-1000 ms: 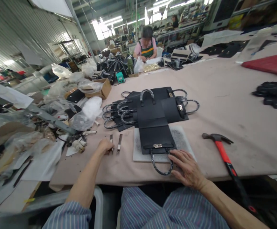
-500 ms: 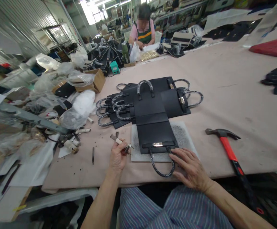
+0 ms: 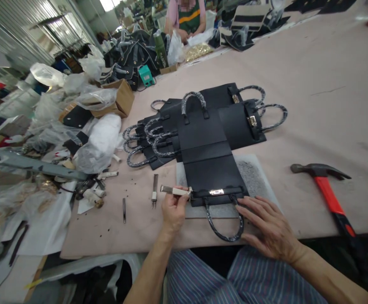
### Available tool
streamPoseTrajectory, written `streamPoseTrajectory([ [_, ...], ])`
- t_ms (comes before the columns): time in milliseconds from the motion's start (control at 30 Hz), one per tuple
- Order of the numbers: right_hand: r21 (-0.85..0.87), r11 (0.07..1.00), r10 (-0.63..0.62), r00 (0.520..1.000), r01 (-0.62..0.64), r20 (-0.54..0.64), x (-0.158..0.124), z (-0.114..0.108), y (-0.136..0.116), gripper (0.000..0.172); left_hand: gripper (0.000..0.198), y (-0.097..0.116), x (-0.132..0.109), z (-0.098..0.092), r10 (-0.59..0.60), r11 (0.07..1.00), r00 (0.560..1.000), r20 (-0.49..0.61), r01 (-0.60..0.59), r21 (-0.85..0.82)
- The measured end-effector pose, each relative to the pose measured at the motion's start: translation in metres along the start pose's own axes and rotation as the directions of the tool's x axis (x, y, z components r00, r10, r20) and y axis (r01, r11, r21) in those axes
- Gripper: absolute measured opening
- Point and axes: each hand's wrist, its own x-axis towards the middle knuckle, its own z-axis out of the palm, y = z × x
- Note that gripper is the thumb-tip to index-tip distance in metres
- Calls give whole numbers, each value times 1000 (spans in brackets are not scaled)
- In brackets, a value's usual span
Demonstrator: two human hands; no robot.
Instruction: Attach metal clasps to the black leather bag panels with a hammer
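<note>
My left hand [image 3: 174, 213] pinches a metal pronged punch with a white-wrapped middle [image 3: 179, 191], its tip at the left edge of a black leather bag panel [image 3: 213, 171]. My right hand [image 3: 271, 228] lies with fingers spread at the panel's near right corner, beside the plastic-wrapped handle [image 3: 224, 235]. A gold-coloured clasp plate [image 3: 216, 192] sits on the strap along the panel's near edge. Beneath the panel is a pale slab [image 3: 260, 181]. A second, similar punch [image 3: 154, 192] lies left of my left hand, and a thin dark rod [image 3: 124, 210] farther left.
A claw hammer with a red and black handle [image 3: 326, 194] lies at the right. More black bag panels [image 3: 239, 126] with wrapped handles are piled behind. Plastic bags and a cardboard box [image 3: 125, 99] crowd the left. Across the table a person [image 3: 186, 21] sits near a green bottle [image 3: 160, 48].
My left hand has moved right, bringing the punch to the panel's left edge. The second punch shows fully on the table. My right hand stays by the handle; the view has shifted.
</note>
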Motion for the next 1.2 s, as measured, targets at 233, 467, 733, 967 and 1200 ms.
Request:
streamPoseTrajectory([
  [233, 3, 1000, 2, 1000, -2, 4, 1, -1, 0, 58, 15, -5, -3, -3, 320, 908, 944, 79, -330, 259],
  [467, -2, 1000, -1, 1000, 1, 17, 0, 0, 2, 58, 14, 1, -1, -3, 275, 932, 955, 112, -293, 214],
  [733, 0, 1000, 16, 1000, -16, 10, 0, 0, 1, 60, 14, -5, -3, 1, 320, 929, 937, 139, -339, 149],
  [967, -9, 1000, 2, 1000, -2, 8, 2, -1, 0, 57, 14, -7, -1, 0, 304, 930, 941, 152, -327, 165],
  [1200, 4, 1000, 12, 1000, -13, 6, 3, -1, 0, 58, 13, -3, 1, 0, 333, 895, 928, 169, -367, 253],
])
